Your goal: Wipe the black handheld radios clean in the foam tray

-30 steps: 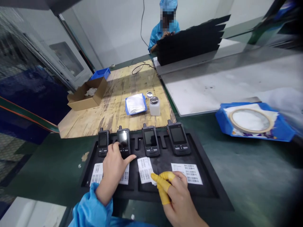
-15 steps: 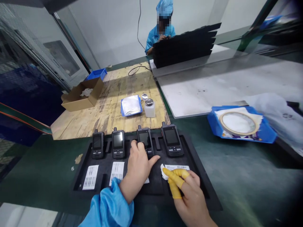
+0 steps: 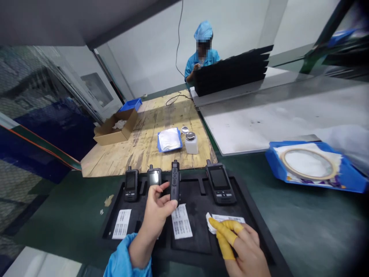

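Note:
My left hand (image 3: 158, 209) grips a black handheld radio (image 3: 174, 182), turned so its buttoned side edge faces me, above the black foam tray (image 3: 193, 244). In my right hand (image 3: 242, 246), yellow finger cots cover several fingers, which pinch a crumpled white wipe (image 3: 211, 223) over the tray's right part. More radios with screens lie along the tray's back: one at the far left (image 3: 132, 184), one partly behind my left hand (image 3: 155, 177), and one at the right (image 3: 220, 182). White printed label sheets (image 3: 181, 222) lie in front of them.
Beyond the tray, a white pump bottle (image 3: 191, 144) stands beside a blue tray of white wipes (image 3: 169, 140). A blue bin (image 3: 276, 165) with a tape roll (image 3: 308, 163) is at right. A cardboard box (image 3: 115, 130) sits at left. A co-worker (image 3: 201, 57) sits behind black stacked trays (image 3: 230, 71).
My left hand has lifted the third radio from the tray and turned it on its side, uncovering a label sheet. My right hand keeps the wipe. The whole view has shifted slightly.

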{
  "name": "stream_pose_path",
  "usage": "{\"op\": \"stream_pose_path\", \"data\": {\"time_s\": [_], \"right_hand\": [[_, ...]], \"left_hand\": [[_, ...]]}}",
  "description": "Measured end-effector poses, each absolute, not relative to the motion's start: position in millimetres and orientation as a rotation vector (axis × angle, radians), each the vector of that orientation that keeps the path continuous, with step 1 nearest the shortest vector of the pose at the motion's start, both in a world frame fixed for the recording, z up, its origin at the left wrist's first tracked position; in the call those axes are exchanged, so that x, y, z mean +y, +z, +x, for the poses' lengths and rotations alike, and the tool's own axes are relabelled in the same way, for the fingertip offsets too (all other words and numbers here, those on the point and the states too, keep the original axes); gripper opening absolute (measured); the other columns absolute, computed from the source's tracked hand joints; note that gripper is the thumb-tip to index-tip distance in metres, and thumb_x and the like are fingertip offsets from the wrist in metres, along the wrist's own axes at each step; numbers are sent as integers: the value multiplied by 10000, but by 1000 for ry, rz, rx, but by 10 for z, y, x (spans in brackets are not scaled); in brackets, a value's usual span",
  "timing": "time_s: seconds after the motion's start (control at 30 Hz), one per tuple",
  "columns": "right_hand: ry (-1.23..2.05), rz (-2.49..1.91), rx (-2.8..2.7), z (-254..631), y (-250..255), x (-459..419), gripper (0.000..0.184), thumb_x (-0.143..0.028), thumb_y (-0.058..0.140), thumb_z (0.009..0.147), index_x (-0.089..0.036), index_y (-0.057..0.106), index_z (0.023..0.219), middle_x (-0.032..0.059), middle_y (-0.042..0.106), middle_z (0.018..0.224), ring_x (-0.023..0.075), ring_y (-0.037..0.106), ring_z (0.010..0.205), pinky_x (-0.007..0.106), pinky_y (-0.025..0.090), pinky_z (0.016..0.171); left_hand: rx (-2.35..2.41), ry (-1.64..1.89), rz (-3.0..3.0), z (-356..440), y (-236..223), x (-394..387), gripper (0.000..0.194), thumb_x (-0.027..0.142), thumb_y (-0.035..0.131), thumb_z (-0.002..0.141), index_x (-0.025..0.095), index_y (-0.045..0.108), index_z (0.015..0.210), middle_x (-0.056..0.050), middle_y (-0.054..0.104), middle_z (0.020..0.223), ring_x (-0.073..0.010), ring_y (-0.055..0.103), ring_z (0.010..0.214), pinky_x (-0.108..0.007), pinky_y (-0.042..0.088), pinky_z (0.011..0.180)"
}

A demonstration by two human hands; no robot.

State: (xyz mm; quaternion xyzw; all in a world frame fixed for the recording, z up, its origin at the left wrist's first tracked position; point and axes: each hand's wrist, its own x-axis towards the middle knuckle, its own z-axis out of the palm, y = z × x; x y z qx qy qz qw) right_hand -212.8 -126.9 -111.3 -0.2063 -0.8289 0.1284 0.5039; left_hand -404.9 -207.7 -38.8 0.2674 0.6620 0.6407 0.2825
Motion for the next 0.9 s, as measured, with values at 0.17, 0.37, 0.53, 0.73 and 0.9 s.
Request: {"op": "stream_pose_path", "data": {"time_s": [0.17,0.37,0.53,0.73,0.9], "right_hand": [[249,-423,-2032,-2131,-1155,-1237,190,-132,473,808,-173,608,935,26,615,816,144,590,755,316,417,757],[211,-420,-2008,-2147,-1187,-1244,174,-135,468,818,-166,617,902,29,606,781,143,584,718,324,415,735],[278,-445,-2018,-2139,-1157,-1258,150,-151,493,833,-191,628,884,26,615,781,146,591,719,308,466,706],[283,-430,-2013,-2143,-1116,-1252,191,-164,470,857,-169,648,927,50,607,802,135,595,743,236,518,658],[305,-392,-2093,-2102,-1278,-1222,262,-139,502,837,-166,636,1061,65,624,861,137,619,773,223,545,694]], "left_hand": [[1456,1864,673,-3986,-355,-2248,562,252,841,581,239,363,878,-54,660,1010,-221,656,910,-335,513,789],[1435,1866,680,-3983,-343,-2333,556,261,842,592,240,374,892,-54,653,1071,-215,654,936,-341,510,822],[1754,1920,765,-3977,-362,-2383,560,216,839,576,241,392,912,-74,621,1146,-207,618,1051,-329,499,903],[2267,1816,1706,-4121,-392,-2487,439,111,725,710,222,418,1003,-150,567,1247,-256,575,1141,-421,518,924],[2277,1415,2604,-4339,-156,-2492,330,-39,659,722,179,444,847,-144,613,1144,-242,566,1134,-397,545,902]]}}
